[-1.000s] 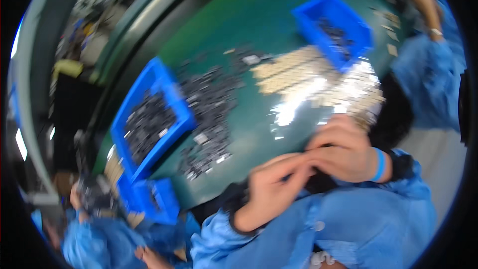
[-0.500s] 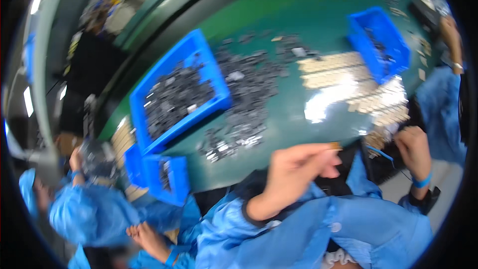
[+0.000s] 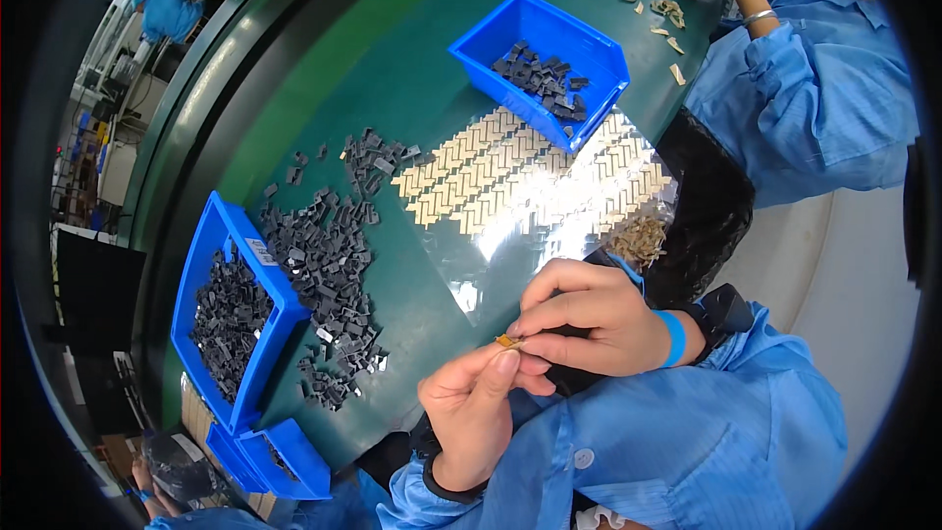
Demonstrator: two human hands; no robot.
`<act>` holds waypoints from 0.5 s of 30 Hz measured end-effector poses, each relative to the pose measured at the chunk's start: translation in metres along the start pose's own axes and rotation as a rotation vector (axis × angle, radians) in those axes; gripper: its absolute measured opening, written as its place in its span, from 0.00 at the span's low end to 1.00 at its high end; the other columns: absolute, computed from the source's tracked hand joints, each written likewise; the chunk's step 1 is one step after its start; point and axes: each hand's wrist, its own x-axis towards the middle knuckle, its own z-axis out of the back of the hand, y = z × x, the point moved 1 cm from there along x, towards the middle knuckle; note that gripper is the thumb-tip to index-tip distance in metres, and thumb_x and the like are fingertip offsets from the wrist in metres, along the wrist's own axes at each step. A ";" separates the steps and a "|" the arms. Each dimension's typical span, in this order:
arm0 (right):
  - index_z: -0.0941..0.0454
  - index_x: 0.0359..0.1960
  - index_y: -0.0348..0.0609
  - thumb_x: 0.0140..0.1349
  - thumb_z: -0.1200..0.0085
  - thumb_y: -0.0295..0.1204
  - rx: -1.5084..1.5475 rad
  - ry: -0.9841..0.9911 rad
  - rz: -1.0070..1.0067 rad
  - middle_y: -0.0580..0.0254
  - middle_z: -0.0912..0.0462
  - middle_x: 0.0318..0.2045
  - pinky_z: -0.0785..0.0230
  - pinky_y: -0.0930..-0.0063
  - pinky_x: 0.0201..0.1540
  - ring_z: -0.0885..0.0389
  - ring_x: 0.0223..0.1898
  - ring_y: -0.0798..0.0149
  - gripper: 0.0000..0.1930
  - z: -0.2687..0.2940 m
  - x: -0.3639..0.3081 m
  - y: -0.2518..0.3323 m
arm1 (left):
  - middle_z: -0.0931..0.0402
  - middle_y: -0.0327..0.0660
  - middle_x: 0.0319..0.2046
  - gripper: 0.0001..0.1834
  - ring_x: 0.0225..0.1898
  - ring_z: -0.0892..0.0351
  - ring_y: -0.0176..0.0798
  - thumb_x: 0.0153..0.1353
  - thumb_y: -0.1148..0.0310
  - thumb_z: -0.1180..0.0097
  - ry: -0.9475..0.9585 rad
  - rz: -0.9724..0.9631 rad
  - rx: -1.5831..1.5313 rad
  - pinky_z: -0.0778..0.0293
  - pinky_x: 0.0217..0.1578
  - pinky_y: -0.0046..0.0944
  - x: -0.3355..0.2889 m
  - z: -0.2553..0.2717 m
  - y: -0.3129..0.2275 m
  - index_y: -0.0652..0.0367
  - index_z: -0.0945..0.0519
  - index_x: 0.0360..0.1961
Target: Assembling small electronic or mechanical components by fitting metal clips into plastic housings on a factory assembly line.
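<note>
My left hand (image 3: 473,408) pinches a small amber piece (image 3: 508,341) between thumb and fingertips, in front of my body at the bench's near edge. At the same piece, my right hand (image 3: 599,319) has its thumb and forefinger closed together from the right side. The fingertips hide most of the piece, so its full shape cannot be made out. Just beyond my hands lies a clear sheet (image 3: 442,260) bearing cream-coloured pieces (image 3: 461,182) in zigzag rows. Small dark grey parts (image 3: 329,265) are heaped loosely on the green bench to the left.
A blue bin (image 3: 589,49) of dark parts overlaps the sheet's far edge. Another large blue bin (image 3: 285,304) stands left, with a smaller blue bin (image 3: 304,461) near it. Cream scraps (image 3: 638,240) lie by a black bag (image 3: 711,206). A co-worker's sleeve (image 3: 795,98) is at right.
My right hand has come in from the right and now meets my left at the small piece. The view has turned and shifted, so the bins and sheet appear further left.
</note>
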 end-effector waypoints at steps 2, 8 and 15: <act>0.21 0.34 0.36 0.50 0.42 0.22 0.026 -0.008 -0.030 0.59 0.25 0.31 0.33 0.80 0.29 0.24 0.29 0.67 0.08 -0.001 0.000 0.000 | 0.22 0.50 0.27 0.12 0.21 0.23 0.38 0.61 0.71 0.51 -0.010 -0.051 0.061 0.24 0.24 0.33 0.001 0.001 0.002 0.73 0.23 0.33; 0.21 0.33 0.36 0.51 0.43 0.21 0.042 -0.028 -0.032 0.59 0.25 0.30 0.34 0.80 0.29 0.25 0.29 0.67 0.07 -0.003 0.000 -0.001 | 0.23 0.50 0.26 0.12 0.22 0.23 0.38 0.61 0.71 0.51 -0.022 -0.048 0.109 0.24 0.24 0.33 0.004 0.003 0.003 0.72 0.23 0.33; 0.25 0.32 0.36 0.53 0.46 0.22 0.062 0.056 -0.067 0.58 0.27 0.30 0.33 0.75 0.28 0.25 0.27 0.64 0.05 -0.003 0.005 -0.008 | 0.23 0.53 0.37 0.07 0.31 0.21 0.39 0.58 0.78 0.48 -0.115 -0.116 0.113 0.23 0.35 0.34 0.007 0.004 -0.005 0.72 0.22 0.36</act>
